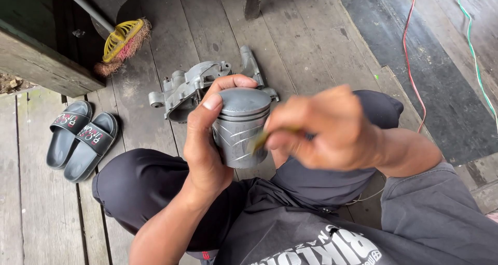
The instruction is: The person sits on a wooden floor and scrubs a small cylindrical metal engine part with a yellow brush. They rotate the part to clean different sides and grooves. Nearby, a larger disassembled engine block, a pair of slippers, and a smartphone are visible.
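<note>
Left hand (205, 145) has its grip shut round a grey metal piston (241, 127), thumb up along the near side, fingertips curled over the crown edge at the top. Piston sits upright, held mid-air above the person's lap, approx. centre of view; ring grooves show near the top, diagonal scuff marks on the skirt. Right hand (327, 127) is motion-blurred, fingers pinched closed on a small yellowish-green thing (259, 139) whose tip touches the piston's skirt on the right side; too blurred to tell what kind of tool it is.

Around: person squats on a weathered wood plank floor (311, 42), dark trousers, grey printed shirt at bottom right. Directly behind the piston, partly hidden by the left hand & piston, lies a grey cast-metal engine casing (187, 86) flat on the floor. Up-left of it, a yellow-headed brush w/ reddish bristles (122, 42) leans at the edge of a dark wooden structure (46, 52), its handle running up out of frame. Far left, a pair of grey slide sandals (80, 140) w/ dark printed straps, side by side, touching each other, well apart from the casing. Top right, a dark rubber-like mat (425, 68) on the floor; a red cable (407, 52) runs down over it, and a green & white cable (472, 42) runs along the right edge. Right hand and forearm block view of the floor just right of the piston; the knees cover the floor beneath it.
</note>
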